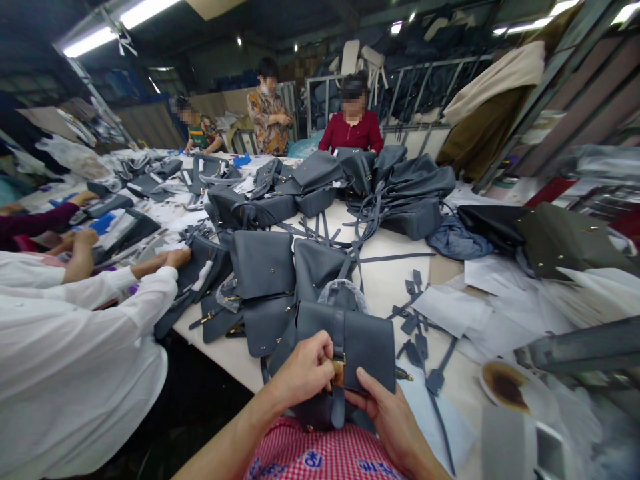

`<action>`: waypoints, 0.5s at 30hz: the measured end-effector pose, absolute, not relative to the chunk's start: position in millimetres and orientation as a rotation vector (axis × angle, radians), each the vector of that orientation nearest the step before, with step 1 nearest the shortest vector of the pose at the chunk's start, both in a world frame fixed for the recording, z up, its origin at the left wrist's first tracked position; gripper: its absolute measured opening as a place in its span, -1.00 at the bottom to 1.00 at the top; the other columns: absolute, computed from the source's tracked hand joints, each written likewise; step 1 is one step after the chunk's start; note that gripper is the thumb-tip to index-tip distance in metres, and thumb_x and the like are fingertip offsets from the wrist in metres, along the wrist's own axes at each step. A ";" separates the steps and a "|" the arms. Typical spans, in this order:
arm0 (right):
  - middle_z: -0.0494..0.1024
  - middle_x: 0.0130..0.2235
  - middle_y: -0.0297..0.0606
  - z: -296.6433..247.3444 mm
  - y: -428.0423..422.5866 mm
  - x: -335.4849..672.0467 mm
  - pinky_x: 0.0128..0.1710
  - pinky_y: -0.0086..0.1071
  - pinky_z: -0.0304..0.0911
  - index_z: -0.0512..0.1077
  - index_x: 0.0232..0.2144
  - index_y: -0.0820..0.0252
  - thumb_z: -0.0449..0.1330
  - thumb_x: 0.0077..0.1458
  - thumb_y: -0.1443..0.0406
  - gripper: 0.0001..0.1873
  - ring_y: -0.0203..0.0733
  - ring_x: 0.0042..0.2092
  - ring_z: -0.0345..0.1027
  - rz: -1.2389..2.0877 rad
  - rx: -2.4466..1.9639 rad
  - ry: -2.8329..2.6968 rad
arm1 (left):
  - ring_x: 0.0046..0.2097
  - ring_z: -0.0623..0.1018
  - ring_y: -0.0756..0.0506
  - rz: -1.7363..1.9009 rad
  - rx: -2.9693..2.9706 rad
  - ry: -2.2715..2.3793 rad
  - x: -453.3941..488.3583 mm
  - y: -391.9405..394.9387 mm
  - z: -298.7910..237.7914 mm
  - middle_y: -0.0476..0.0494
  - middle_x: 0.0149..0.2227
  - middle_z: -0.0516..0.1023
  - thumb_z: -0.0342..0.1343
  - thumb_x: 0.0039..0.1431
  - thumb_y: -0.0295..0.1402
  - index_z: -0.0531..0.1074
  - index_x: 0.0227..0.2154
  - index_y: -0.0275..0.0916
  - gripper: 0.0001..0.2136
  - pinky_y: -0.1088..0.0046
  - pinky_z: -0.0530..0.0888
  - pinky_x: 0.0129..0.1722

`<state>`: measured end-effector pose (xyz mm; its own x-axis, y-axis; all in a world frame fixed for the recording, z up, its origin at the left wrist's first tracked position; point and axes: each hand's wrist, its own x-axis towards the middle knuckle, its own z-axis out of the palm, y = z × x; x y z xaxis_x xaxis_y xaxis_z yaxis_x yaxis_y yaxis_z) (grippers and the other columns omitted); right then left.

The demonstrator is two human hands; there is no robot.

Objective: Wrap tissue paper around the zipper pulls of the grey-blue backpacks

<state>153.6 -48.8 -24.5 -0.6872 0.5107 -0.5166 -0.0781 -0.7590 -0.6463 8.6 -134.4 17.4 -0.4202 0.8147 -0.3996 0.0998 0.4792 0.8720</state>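
A dark blue-grey leather backpack (373, 333) lies before me at the table's front edge, its flap toward me. A strap (339, 333) runs down the middle of the flap to a gold buckle (339, 360), and its rounded end (338, 408) hangs below. My left hand (307, 363) is closed at the buckle, fingertips pinched on the strap and partly hidden. With the thumb on top of the flap and fingers underneath, my right hand (377, 399) grips its lower right edge. Clear plastic wraps the bag's handle (345, 291).
More grey bags (263, 267) stand just beyond, with a larger pile (415, 193) behind. Strap pieces with tags (420, 343), white papers (453, 310) and a bowl of brown liquid (505, 385) lie to the right. A co-worker in a white shirt (85, 360) works close on my left.
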 end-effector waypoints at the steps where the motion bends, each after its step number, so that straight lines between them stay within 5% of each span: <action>1: 0.60 -0.05 -0.12 -23.1 -48.5 153.5 -0.11 0.02 0.44 0.04 0.26 0.10 0.34 0.01 0.17 -0.14 0.11 -0.10 0.52 2.467 -1.006 -0.856 | -0.61 0.44 0.04 1.020 0.801 1.829 9.6 -136.5 21.1 0.13 -0.64 0.39 -0.07 0.00 -0.57 0.22 -0.42 -0.18 -0.86 0.62 0.28 -0.58; 10: 0.59 -0.04 -0.13 -26.4 -49.7 153.6 -0.15 -0.07 0.49 0.15 0.19 0.15 0.38 -0.05 0.16 -0.20 0.07 -0.08 0.51 2.409 -1.041 -0.878 | -0.43 0.42 0.00 0.959 1.091 2.152 22.5 -140.0 39.7 0.02 -0.48 0.42 0.13 0.07 -0.41 0.30 -0.50 -0.21 -0.89 0.53 0.31 -0.42; 15: 0.60 -0.06 -0.16 -23.9 -52.1 154.3 -0.19 -0.11 0.52 0.24 0.12 0.19 0.40 -0.08 0.14 -0.25 0.04 -0.11 0.52 2.369 -1.076 -0.943 | -0.35 0.46 -0.02 0.769 1.199 2.341 30.2 -136.4 38.7 0.00 -0.42 0.44 0.04 0.17 -0.47 0.31 -0.49 -0.21 -0.87 0.50 0.34 -0.33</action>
<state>154.3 -52.1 -23.9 -0.6388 0.5685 -0.5183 -0.0567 -0.7066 -0.7053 30.2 -136.4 38.7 -0.5526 0.8276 -0.0979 0.6086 0.4810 0.6311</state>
